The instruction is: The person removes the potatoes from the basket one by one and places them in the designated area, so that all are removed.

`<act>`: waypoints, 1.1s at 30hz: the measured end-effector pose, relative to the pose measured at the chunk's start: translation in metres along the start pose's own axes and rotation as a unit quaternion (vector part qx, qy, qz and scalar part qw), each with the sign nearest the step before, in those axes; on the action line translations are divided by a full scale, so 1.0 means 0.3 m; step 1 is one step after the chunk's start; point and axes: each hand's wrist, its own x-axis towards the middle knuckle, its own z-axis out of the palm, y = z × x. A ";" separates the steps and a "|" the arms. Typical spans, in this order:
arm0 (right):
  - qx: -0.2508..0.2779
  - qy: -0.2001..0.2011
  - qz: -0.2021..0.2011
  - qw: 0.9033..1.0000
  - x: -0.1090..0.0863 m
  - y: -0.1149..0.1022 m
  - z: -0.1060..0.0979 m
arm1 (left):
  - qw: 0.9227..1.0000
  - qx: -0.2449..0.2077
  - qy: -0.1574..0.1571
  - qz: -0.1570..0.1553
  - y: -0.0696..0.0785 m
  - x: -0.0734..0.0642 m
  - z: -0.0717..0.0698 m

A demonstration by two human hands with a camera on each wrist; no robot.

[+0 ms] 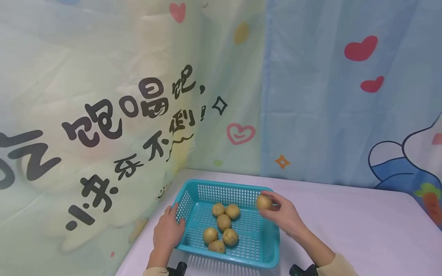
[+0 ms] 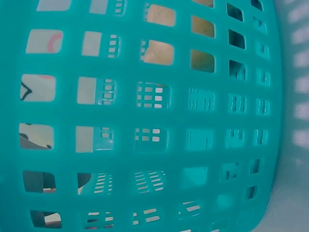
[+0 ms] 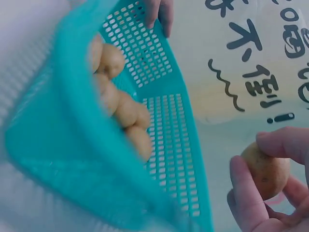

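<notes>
A turquoise plastic basket point(image 1: 249, 234) with perforated walls stands on the table, several potatoes point(image 1: 223, 222) lying together on its floor. My left hand point(image 1: 167, 230) holds the basket's left side at the rim; in the right wrist view its fingers point(image 3: 165, 17) hang over that edge. The left wrist view is filled by the holed basket wall point(image 2: 125, 116), with potatoes behind its upper holes. Above the right back corner, my right hand point(image 1: 286, 217) pinches one potato point(image 1: 264, 202) between thumb and fingers. That same potato point(image 3: 265, 170) shows brownish skin with small dark spots.
The white table point(image 1: 345, 218) extends to the right of the basket. Printed curtains point(image 1: 310, 96) with hearts and black lettering hang behind and along the left. Black wrist devices point(image 1: 304, 270) show at the bottom edge.
</notes>
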 end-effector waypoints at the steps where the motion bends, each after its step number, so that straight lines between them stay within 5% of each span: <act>1: -0.004 0.008 0.004 1.000 -0.009 0.009 -0.011 | 1.000 -0.001 -0.001 -0.001 0.000 0.000 0.000; 15: -0.041 0.054 0.076 0.995 -0.080 0.183 -0.176 | 1.000 -0.014 0.012 0.003 0.000 -0.003 -0.006; 33: -0.151 0.099 0.105 0.978 -0.104 0.461 -0.264 | 1.000 -0.015 0.009 -0.001 0.004 -0.008 -0.008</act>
